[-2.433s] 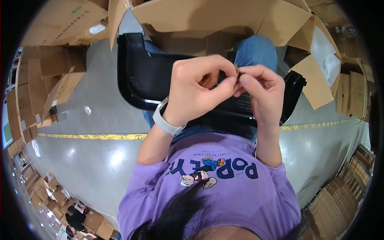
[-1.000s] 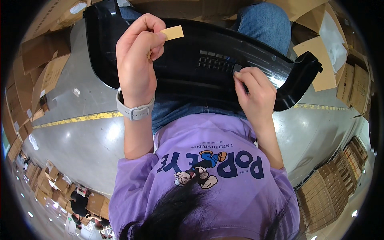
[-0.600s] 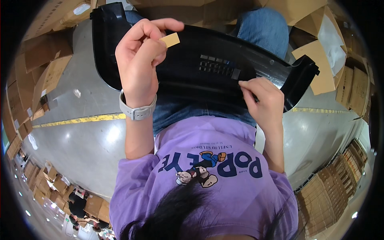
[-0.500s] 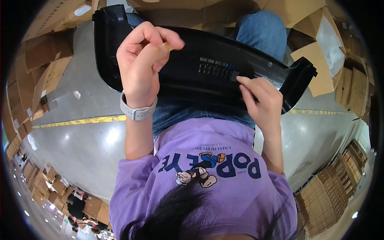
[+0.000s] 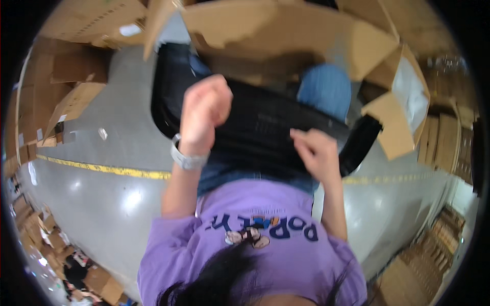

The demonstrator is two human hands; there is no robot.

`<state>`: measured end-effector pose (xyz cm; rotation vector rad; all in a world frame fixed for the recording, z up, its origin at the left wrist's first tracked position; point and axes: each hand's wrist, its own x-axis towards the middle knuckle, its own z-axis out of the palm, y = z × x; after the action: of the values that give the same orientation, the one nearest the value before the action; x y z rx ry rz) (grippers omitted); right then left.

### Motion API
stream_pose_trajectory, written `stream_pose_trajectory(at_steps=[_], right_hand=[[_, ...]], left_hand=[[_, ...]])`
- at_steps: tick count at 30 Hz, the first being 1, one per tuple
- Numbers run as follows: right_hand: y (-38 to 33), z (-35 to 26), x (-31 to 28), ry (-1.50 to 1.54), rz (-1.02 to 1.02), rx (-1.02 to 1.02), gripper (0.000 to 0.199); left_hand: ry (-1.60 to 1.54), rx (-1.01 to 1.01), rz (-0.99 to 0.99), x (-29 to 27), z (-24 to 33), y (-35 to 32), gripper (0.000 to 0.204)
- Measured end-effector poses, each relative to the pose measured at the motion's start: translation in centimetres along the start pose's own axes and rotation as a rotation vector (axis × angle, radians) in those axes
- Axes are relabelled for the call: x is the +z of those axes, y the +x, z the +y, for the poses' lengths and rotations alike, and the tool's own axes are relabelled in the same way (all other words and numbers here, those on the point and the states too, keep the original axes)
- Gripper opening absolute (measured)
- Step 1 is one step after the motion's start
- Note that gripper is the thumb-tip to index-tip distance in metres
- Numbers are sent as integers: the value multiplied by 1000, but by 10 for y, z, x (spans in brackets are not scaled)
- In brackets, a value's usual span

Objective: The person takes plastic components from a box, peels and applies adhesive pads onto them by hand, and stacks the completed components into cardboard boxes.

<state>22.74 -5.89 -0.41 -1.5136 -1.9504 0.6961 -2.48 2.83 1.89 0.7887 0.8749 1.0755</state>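
Single head-mounted fisheye, looking steeply down past the wearer's own hair (image 5: 224, 278) and purple shirt (image 5: 255, 245) to the lap. Close range: the hands fill mid-frame. Grey floor (image 5: 97, 199) and cardboard boxes (image 5: 76, 102) curve around the rim. No second view to overlap with.

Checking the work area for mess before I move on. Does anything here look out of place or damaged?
Nothing looks damaged. The black plastic panel lies across the lap, with the left hand closed above it and the right hand touching it. A small white scrap lies on the grey floor. The picture is blurred.
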Motion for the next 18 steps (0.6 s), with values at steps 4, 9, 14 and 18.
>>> stream_pose_trajectory(at_steps=[4,9,14,18], right_hand=[[-4,-9,-8,31,-209,-49,7],[-23,-35,-41,34,-518,47,32],[-28,-26,-32,-273,-453,-244,20],[-21,-40,-51,-313,-303,-315,19]], left_hand=[[522,232,-52,1,-9,-12,29],[1077,466,-441,9,-7,-39,37],[1437,534,-895,0,-7,-52,31],[1486,714,-872,6,-3,-41,22]])
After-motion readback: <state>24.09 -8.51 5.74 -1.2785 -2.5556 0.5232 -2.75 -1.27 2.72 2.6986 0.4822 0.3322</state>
